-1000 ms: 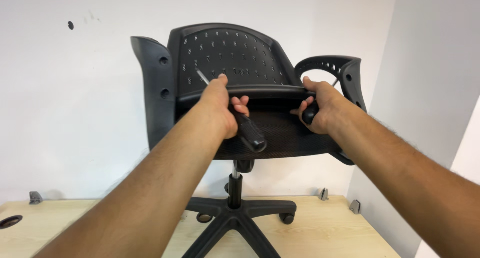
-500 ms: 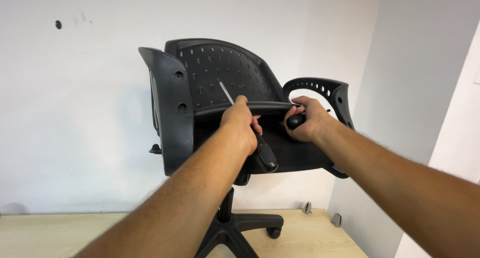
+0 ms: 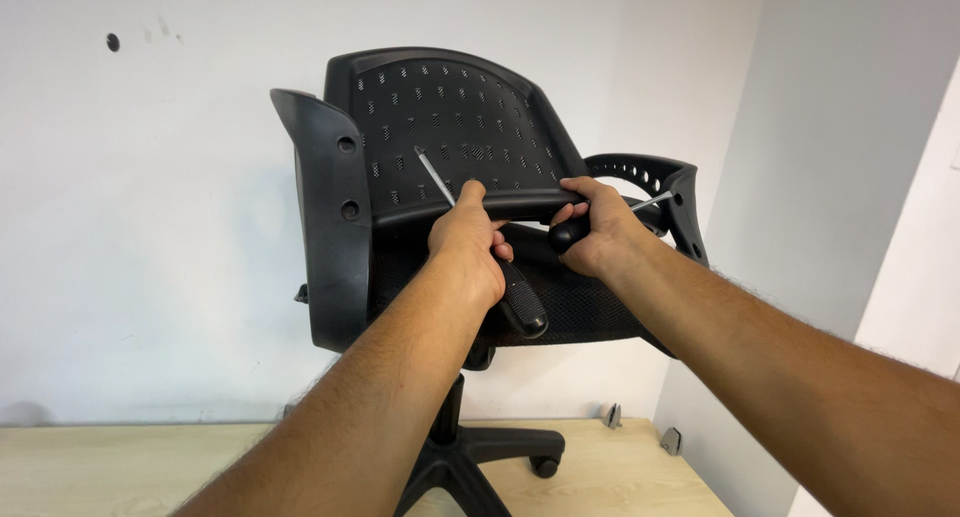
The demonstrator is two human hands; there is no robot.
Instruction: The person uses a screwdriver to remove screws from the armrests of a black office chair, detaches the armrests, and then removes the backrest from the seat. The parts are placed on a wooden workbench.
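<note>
Chair point(image 3: 450, 127) shifted left, wall close.

Pale wooden floor point(image 3: 150, 472) carries black office chair point(image 3: 450, 127) on castor base point(image 3: 480, 457).

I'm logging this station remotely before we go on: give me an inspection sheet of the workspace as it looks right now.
Surface: light wooden floor along the bottom; the chair base stands on it.
Job's things: black office chair with perforated backrest, armrests on both sides; two screwdrivers with black handles.
Clutter: two small metal brackets on the floor by the wall.
Grippers: left hand grips the backrest's lower edge and one screwdriver, its shaft pointing up; right hand grips the same edge and the other screwdriver, its shaft towards the right armrest.
Cables: nothing seen.
Surroundings: white wall with a small dark hole high on the left.
</note>
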